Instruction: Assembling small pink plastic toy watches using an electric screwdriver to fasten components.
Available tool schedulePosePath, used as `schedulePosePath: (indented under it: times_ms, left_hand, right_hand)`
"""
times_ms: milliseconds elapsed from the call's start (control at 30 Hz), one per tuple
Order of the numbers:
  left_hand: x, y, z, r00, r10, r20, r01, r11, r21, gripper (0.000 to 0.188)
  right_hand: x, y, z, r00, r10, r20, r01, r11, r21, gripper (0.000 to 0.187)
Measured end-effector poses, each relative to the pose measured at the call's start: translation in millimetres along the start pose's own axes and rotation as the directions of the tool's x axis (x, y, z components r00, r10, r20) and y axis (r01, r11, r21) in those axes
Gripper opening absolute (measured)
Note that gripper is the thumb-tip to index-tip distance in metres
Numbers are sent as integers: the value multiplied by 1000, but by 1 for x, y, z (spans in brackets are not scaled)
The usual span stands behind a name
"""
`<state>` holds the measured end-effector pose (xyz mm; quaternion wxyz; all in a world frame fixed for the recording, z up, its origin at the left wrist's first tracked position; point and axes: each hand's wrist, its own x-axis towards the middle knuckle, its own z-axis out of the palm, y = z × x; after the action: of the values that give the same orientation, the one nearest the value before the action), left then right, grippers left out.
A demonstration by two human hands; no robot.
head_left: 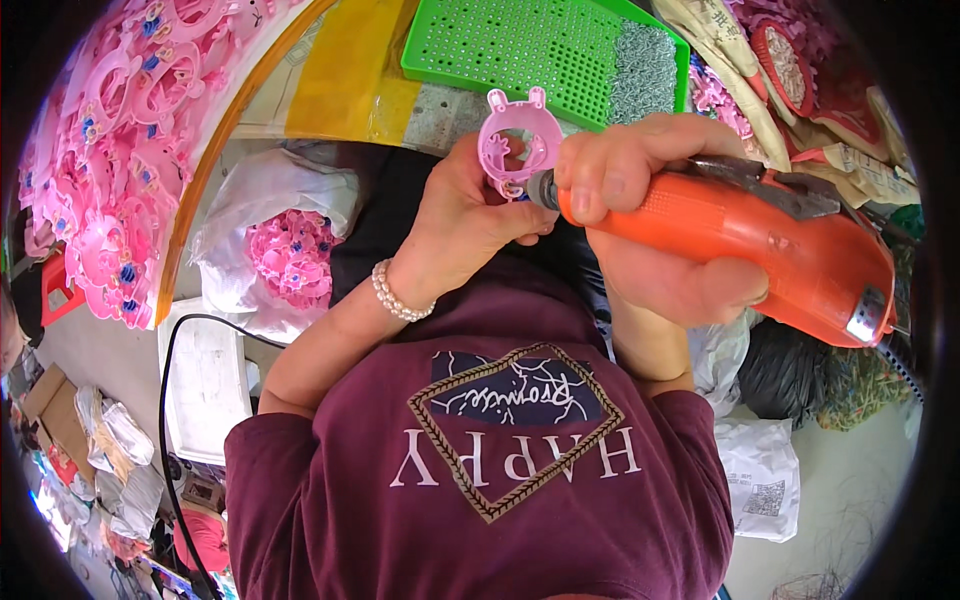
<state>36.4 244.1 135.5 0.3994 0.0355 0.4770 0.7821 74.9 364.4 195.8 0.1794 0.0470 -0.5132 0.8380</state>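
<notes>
My left hand (465,200) grips a pink plastic ring-shaped part (519,128) with two small ears, held upright in front of my chest. A small blue piece shows at the part's lower edge. My right hand (650,200) is wrapped around an orange electric screwdriver (740,240), lying nearly level with its body to the right. Its dark nose (543,189) points left and meets the lower edge of the pink part by my left fingertips. The screwdriver's tip is hidden there, so I cannot tell whether it touches a screw.
A green perforated tray (500,45) with many small screws (645,75) stands ahead on the table. Pink parts (150,90) are heaped at the left; a white bag (225,215) holds more below. A black cable (168,400) hangs at the left. Sacks (720,50) stand at the far right.
</notes>
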Motion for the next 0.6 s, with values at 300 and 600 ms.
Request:
schedulePosePath:
  times_ms: [300,600]
  left_hand:
    - [1,-12,4,988,126,-87,-120,990,72,44]
    - [-5,-5,1,994,92,-58,-90,995,31,41]
  right_hand:
    - [-2,1,-9,965,-67,253,122,970,-209,78]
    - [4,1,-8,953,-111,282,98,993,60,88]
